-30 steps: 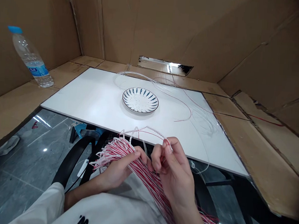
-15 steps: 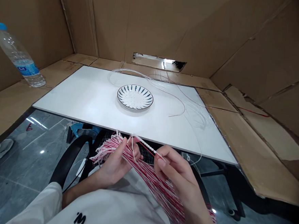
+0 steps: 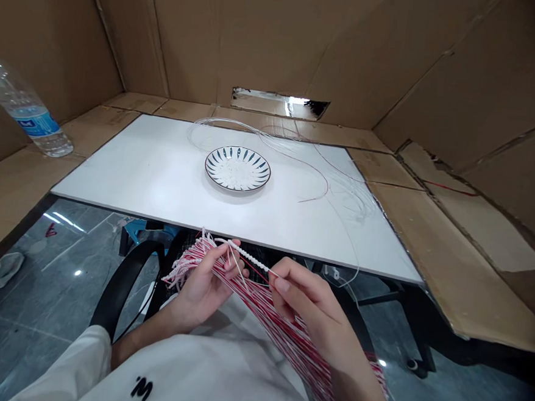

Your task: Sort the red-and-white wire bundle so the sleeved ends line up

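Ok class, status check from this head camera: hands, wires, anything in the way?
Left hand gripping red-and-white wire bundle. Right hand pinching white beaded strand. Thin wires on white board, beyond the hands.

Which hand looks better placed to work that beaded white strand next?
Probably the right hand: its fingertips are at the end of the beaded strand, while the left hand is busy gripping the wire bundle.

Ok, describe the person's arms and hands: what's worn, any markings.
The left hand and right hand are bare, with no gloves, rings or watch showing. The left forearm comes out of a loose white sleeve. The white top carries a small black mark.
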A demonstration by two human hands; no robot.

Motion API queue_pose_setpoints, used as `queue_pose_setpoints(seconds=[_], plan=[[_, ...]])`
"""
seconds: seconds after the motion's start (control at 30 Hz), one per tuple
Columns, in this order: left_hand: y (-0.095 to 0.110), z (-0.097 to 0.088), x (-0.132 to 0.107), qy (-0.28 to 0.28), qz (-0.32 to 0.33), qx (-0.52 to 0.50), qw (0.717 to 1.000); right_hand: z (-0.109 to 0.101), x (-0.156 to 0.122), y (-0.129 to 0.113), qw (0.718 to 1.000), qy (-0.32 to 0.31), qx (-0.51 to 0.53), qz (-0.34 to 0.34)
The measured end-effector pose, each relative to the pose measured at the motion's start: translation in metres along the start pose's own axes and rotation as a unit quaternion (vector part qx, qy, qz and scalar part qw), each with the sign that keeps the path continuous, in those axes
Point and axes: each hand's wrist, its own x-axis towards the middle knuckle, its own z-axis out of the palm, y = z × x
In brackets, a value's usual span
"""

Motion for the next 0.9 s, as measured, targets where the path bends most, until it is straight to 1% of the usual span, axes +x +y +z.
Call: queue_pose_setpoints(seconds=[0.1, 0.17, 0.2, 0.27, 0.33, 0.37, 0.4, 0.43, 0.47, 0.53, 0.6, 0.7, 0.77, 0.9], plan=[[0.001, 0.001, 0.001, 0.011, 0.003, -0.015, 1.0, -0.001, -0.002, -0.002, 0.999, -0.014, -0.027, 0.009], [0.0, 0.002, 0.001, 0.015, 0.005, -0.011, 1.0, -0.003, -0.003, -0.001, 1.0, 0.002, -0.026, -0.002], [0.0, 0.002, 0.001, 0.013, 0.004, -0.008, 1.0, -0.003, -0.003, 0.0, 0.999, 0.03, -0.013, -0.018], [-0.001, 0.001, 0.001, 0.001, 0.004, -0.002, 1.0, -0.004, -0.001, 0.001, 0.989, 0.126, 0.026, -0.068], [-0.002, 0.0, 0.0, -0.009, 0.006, 0.009, 1.0, -0.004, 0.001, 0.001, 0.964, 0.233, 0.068, -0.112], [-0.002, 0.0, 0.0, -0.01, 0.01, 0.015, 1.0, -0.004, 0.003, 0.001, 0.952, 0.269, 0.081, -0.122], [-0.002, -0.001, 0.0, -0.008, 0.013, 0.022, 1.0, -0.003, 0.005, -0.001, 0.947, 0.286, 0.082, -0.124], [-0.003, -0.001, -0.001, -0.007, 0.016, 0.03, 0.999, -0.001, 0.008, -0.003, 0.949, 0.284, 0.07, -0.12], [-0.003, -0.001, -0.001, -0.004, 0.019, 0.039, 0.999, 0.001, 0.011, -0.005, 0.956, 0.268, 0.047, -0.112], [-0.003, -0.001, -0.002, 0.001, 0.021, 0.062, 0.998, 0.007, 0.02, -0.008, 0.975, 0.205, -0.019, -0.086], [-0.004, -0.002, -0.002, 0.009, 0.016, 0.085, 0.996, 0.014, 0.028, -0.01, 0.987, 0.132, -0.066, -0.058], [-0.005, -0.003, -0.003, 0.03, 0.015, 0.106, 0.994, 0.021, 0.037, -0.008, 0.994, 0.049, -0.086, -0.046], [-0.006, -0.004, -0.004, 0.04, 0.022, 0.114, 0.992, 0.023, 0.039, -0.006, 0.994, 0.023, -0.101, -0.048], [-0.006, -0.004, -0.004, 0.04, 0.037, 0.124, 0.991, 0.022, 0.036, -0.005, 0.99, 0.01, -0.14, -0.029]])
